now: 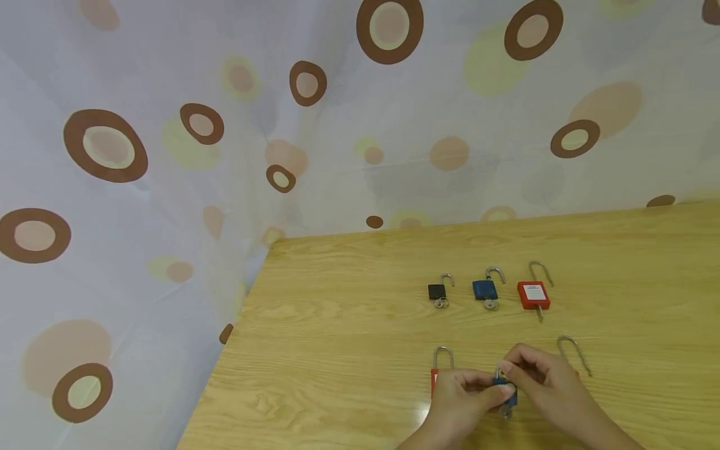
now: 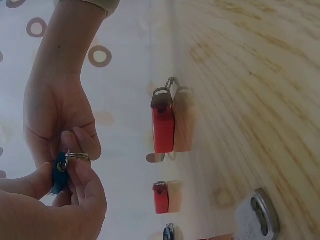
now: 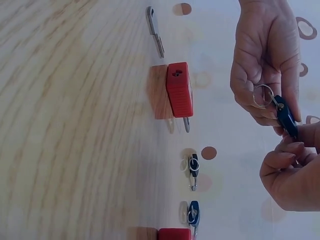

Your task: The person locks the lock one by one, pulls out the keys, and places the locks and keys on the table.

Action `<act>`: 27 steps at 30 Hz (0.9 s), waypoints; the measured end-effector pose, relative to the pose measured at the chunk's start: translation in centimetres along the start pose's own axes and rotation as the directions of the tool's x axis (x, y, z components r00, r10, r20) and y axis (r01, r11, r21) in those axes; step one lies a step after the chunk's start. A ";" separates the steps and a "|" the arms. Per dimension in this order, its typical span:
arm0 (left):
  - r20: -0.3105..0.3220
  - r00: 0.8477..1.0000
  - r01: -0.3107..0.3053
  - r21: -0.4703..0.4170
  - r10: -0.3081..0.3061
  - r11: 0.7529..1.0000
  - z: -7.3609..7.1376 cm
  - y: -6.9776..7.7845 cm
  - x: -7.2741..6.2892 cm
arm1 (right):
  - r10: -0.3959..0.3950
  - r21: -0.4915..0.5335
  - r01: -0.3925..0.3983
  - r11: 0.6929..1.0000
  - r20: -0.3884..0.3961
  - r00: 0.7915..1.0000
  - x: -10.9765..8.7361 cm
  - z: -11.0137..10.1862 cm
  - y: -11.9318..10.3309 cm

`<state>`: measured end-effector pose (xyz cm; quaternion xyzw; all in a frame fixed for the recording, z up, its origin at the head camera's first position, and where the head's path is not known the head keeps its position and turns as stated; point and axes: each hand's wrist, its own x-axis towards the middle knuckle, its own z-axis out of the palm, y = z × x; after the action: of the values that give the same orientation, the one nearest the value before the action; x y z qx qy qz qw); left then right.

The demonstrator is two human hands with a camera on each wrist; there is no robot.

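Observation:
A small blue padlock [image 1: 511, 392] is held between both hands above the wooden table. My left hand [image 1: 458, 400] grips its body, thumb across the front. My right hand [image 1: 554, 384] pinches at the shackle end; whether the shackle is locked is hidden by the fingers. Keys on a ring [image 2: 77, 156] hang from the padlock's keyhole, plain in the left wrist view. Beside the left hand lies a red padlock [image 3: 180, 90], partly covered in the head view. Another red padlock [image 2: 163, 129] with a key in it lies beyond the right hand.
Farther back lie a black padlock [image 1: 436, 292], another blue padlock [image 1: 485, 290] and a red padlock [image 1: 533, 294], all with raised open shackles and keys. A loose-looking key [image 3: 155, 32] rests on the table [image 1: 315, 350]. A patterned curtain [image 1: 337, 125] borders the back and left.

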<state>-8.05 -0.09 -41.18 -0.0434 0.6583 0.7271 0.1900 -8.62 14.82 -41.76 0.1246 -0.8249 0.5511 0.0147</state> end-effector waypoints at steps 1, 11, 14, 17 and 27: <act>0.005 1.000 0.000 -0.004 0.000 1.000 0.0 0.0 0.0 | 0.034 -0.016 -0.035 0.999 -0.003 0.999 0.0 0.0 -0.1; 0.002 0.999 0.037 -0.038 -0.037 0.999 0.1 -0.1 0.2 | 0.278 -0.059 -0.276 0.959 0.028 0.960 0.0 -0.3 -0.8; -0.028 0.998 0.049 -0.070 -0.051 0.996 0.1 -0.1 0.5 | 0.307 -0.053 -0.307 0.950 -0.007 0.952 -0.3 -0.3 -0.7; -0.061 0.997 0.048 -0.103 -0.055 0.994 0.1 0.0 0.9 | 0.338 -0.030 -0.339 0.940 -0.048 0.940 -1.0 0.1 -0.2; -0.123 0.992 0.032 -0.085 -0.042 0.996 -0.1 0.3 1.3 | 0.446 0.060 -0.445 0.893 0.008 0.895 -2.8 1.6 1.2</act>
<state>-9.36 0.10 -41.30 -0.1087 0.6373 0.7460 0.1601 -5.98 14.33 -43.91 -0.0688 -0.8145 0.5649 -0.1129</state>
